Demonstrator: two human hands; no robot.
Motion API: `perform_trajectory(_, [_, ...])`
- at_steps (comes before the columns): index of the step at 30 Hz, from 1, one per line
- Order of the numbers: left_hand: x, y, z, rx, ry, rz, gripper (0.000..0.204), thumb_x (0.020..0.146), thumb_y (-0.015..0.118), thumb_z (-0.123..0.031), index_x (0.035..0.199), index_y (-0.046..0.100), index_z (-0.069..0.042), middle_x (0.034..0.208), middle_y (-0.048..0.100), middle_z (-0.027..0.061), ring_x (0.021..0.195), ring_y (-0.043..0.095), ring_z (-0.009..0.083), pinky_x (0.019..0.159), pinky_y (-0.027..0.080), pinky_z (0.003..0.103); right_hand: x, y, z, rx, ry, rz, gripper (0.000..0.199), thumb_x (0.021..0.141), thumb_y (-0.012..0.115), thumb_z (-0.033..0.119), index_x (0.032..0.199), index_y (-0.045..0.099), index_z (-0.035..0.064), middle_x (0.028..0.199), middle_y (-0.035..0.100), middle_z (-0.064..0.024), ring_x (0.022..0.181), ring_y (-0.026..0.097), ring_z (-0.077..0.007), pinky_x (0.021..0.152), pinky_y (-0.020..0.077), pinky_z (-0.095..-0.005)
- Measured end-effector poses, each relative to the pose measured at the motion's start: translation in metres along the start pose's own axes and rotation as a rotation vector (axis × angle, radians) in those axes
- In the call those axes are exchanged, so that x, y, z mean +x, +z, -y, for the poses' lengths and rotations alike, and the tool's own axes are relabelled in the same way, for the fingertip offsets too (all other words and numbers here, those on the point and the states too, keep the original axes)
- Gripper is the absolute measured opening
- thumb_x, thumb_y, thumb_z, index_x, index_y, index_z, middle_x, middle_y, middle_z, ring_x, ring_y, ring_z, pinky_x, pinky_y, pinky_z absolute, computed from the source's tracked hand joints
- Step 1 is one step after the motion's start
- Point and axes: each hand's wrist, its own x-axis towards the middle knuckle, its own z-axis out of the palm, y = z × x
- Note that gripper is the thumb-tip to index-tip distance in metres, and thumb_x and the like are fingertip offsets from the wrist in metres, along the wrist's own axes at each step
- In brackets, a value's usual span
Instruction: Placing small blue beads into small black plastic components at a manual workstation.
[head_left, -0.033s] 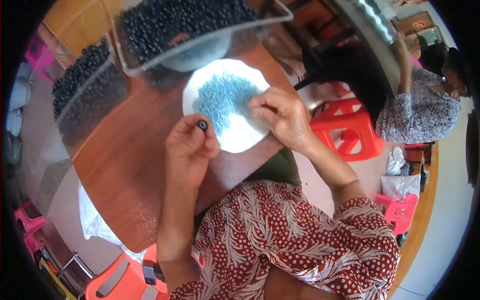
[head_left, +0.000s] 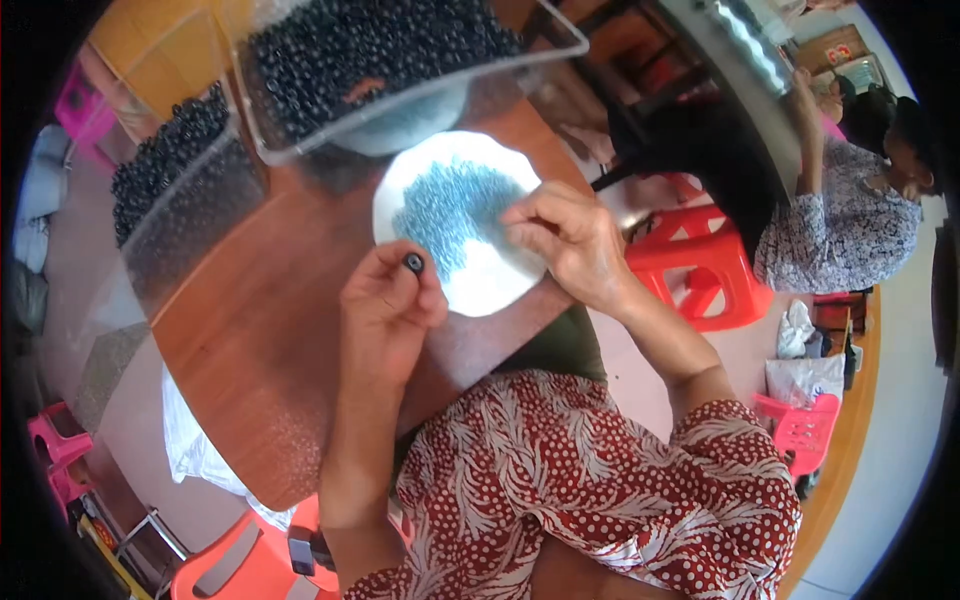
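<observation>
Between the thumb and fingers of my left hand (head_left: 390, 305) is a small black ring-shaped part (head_left: 413, 263), its round face with a lighter centre turned up. That hand is at the near left rim of a white scalloped plate (head_left: 495, 295). A heap of tiny blue-grey, shiny pieces (head_left: 450, 205) covers much of the plate, with a bare white patch at its near side. Over the plate's right side, my right hand (head_left: 578, 245) has thumb and forefinger pinched together; whatever is in the pinch is too small to make out.
A clear bin (head_left: 300, 145) of many black round parts stands beyond the plate, and another clear bin (head_left: 180, 215) of them is at left. The brown table (head_left: 260, 350) curves toward me. A red stool (head_left: 705, 270) and a seated person (head_left: 840, 220) are at right.
The whole scene sits slightly lower and further right in the picture. Both hands keep nearly the same pose over the plate.
</observation>
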Motion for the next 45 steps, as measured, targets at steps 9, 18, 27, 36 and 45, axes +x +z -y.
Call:
perform_trajectory(9, [-0.008,0.005,0.008,-0.055,-0.077,0.028,0.015,0.083,0.060,-0.005,0.095,0.056,0.002,0.081,0.059,0.0126,0.063,0.053,0.0162,0.054,0.042,0.030,0.105,-0.042,0.040,-0.215,-0.485,-0.119,0.010,0.072,0.063,-0.004,0.082,0.062,-0.0023,0.077,0.059,-0.0084,0.073,0.059,-0.0174,0.063,0.0467,-0.0267])
perform_trajectory(18, [-0.005,0.005,0.005,-0.029,-0.105,-0.003,0.017,0.081,0.062,-0.006,0.094,0.056,0.003,0.080,0.059,0.0118,0.063,0.054,0.0158,0.054,0.043,0.029,0.256,0.028,-0.027,-0.391,-0.447,0.309,0.011,0.064,0.060,0.005,0.071,0.066,0.0099,0.071,0.064,-0.0115,0.072,0.062,-0.0292,0.062,0.0475,-0.0381])
perform_trajectory(27, [-0.007,0.009,0.000,-0.049,-0.104,-0.018,0.020,0.080,0.064,-0.007,0.095,0.056,0.003,0.080,0.059,0.0120,0.061,0.054,0.0167,0.054,0.044,0.027,0.281,0.084,-0.044,-0.541,-0.596,0.561,0.011,0.067,0.069,0.018,0.071,0.065,0.0082,0.071,0.063,-0.0111,0.072,0.062,-0.0298,0.064,0.0482,-0.0376])
perform_trajectory(36, [-0.006,0.004,-0.001,-0.072,-0.110,0.012,0.020,0.080,0.064,-0.006,0.095,0.056,0.004,0.079,0.059,0.0122,0.061,0.054,0.0165,0.055,0.044,0.027,0.282,0.107,-0.056,-0.655,-0.641,0.638,0.016,0.070,0.067,0.024,0.070,0.062,0.0085,0.069,0.062,-0.0130,0.069,0.062,-0.0334,0.060,0.0483,-0.0429])
perform_trajectory(45, [-0.007,0.005,0.000,-0.040,-0.098,-0.007,0.021,0.080,0.064,-0.007,0.095,0.056,0.004,0.080,0.060,0.0127,0.062,0.055,0.0168,0.054,0.045,0.027,0.276,0.097,-0.051,-0.778,-0.653,0.566,0.009,0.069,0.062,0.014,0.072,0.065,0.0057,0.074,0.064,-0.0143,0.073,0.063,-0.0328,0.062,0.0497,-0.0416])
